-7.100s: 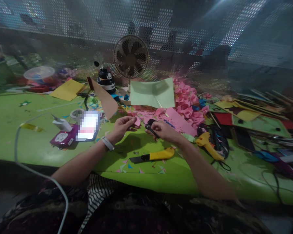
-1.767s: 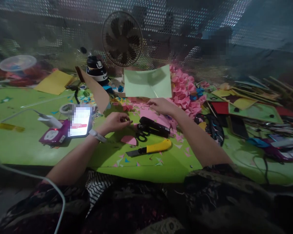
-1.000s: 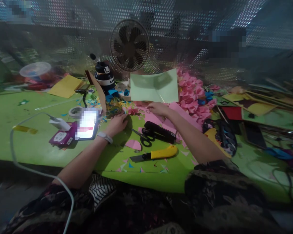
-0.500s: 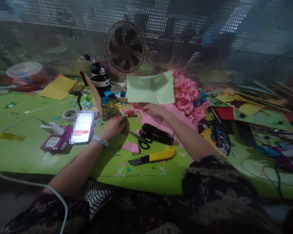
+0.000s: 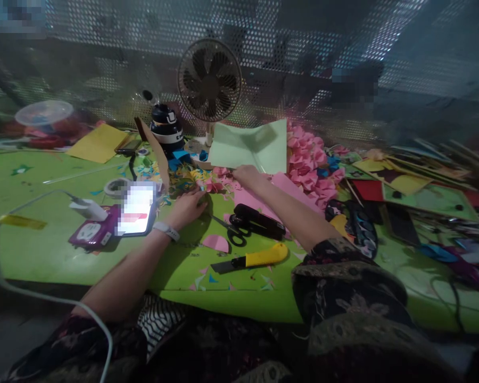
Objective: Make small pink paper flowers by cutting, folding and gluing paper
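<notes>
My left hand (image 5: 187, 208), with a white band on its wrist, lies on the green tabletop beside a heap of yellow and blue paper scraps (image 5: 188, 178). Its fingers are stretched forward and somewhat apart, with nothing visible in them. Farther out, my right hand (image 5: 247, 175) reaches to the front edge of a pale green sheet (image 5: 249, 146), by small pink paper pieces (image 5: 217, 183). Its fingertips are hidden, so I cannot see a grip. Pink sheets (image 5: 293, 194) lie under the right forearm. Between the arms are black scissors (image 5: 237, 235), a black stapler (image 5: 259, 221) and a yellow utility knife (image 5: 265, 256).
A lit phone (image 5: 138, 210) leans on a purple device (image 5: 91, 231) with a white cable at left. Behind stand a dark bottle (image 5: 165, 127) and a fan (image 5: 210, 82). Folded pink paper pieces (image 5: 309, 159) are piled at right, near yellow card sheets (image 5: 407, 178).
My right hand has shifted slightly forward and left along the edge of the green sheet. The left hand stays in place. The whole view has moved a little.
</notes>
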A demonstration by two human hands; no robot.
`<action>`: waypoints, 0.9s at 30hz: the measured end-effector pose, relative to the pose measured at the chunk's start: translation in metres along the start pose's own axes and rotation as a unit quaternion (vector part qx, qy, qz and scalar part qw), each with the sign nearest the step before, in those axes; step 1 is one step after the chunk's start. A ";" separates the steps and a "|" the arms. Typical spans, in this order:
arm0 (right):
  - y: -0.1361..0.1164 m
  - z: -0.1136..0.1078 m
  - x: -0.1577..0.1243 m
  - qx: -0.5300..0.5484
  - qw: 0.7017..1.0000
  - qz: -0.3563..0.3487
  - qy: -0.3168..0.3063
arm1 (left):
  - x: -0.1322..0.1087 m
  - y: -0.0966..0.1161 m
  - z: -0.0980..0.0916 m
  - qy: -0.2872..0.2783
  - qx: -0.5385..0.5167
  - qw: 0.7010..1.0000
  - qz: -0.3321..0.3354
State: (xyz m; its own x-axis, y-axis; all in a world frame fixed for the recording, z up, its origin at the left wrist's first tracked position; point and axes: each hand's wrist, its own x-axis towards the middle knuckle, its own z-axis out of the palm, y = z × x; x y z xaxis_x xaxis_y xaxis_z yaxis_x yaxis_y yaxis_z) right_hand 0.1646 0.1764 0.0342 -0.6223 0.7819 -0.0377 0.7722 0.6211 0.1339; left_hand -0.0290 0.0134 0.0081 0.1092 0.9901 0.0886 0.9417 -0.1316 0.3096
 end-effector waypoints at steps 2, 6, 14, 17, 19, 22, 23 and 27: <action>0.007 -0.002 -0.001 0.004 1.000 0.018 0.009 | 0.000 -0.001 0.000 0.002 -0.004 1.000 0.005; 0.026 -0.008 -0.006 0.038 0.997 0.048 0.041 | 0.001 -0.003 0.002 0.010 -0.008 1.000 0.021; 0.047 0.004 -0.001 0.195 0.967 0.079 0.146 | 0.003 -0.008 0.006 0.042 -0.038 0.998 0.028; 0.045 0.007 0.000 0.199 0.967 0.079 0.139 | 0.005 -0.011 0.008 0.058 -0.071 0.995 0.031; 0.042 0.006 0.000 0.201 0.968 0.082 0.129 | 0.007 -0.013 0.009 0.077 -0.101 0.992 0.027; 0.038 0.005 -0.002 0.207 0.965 0.093 0.131 | 0.010 -0.018 0.011 0.096 -0.197 0.975 0.041; 0.037 0.004 -0.003 0.208 0.964 0.097 0.132 | 0.012 -0.020 0.011 0.100 -0.238 0.965 0.046; 0.033 0.001 -0.010 0.209 0.965 0.093 0.131 | 0.017 -0.030 0.014 0.135 -0.316 0.938 0.036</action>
State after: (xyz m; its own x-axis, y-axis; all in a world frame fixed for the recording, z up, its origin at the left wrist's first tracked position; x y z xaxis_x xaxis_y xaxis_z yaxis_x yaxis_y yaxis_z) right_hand 0.1965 0.1890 0.0381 -0.4370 0.8753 0.2072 0.8234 0.4820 -0.2994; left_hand -0.0508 0.0346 -0.0132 0.0002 0.9399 0.3415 0.5487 -0.2856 0.7857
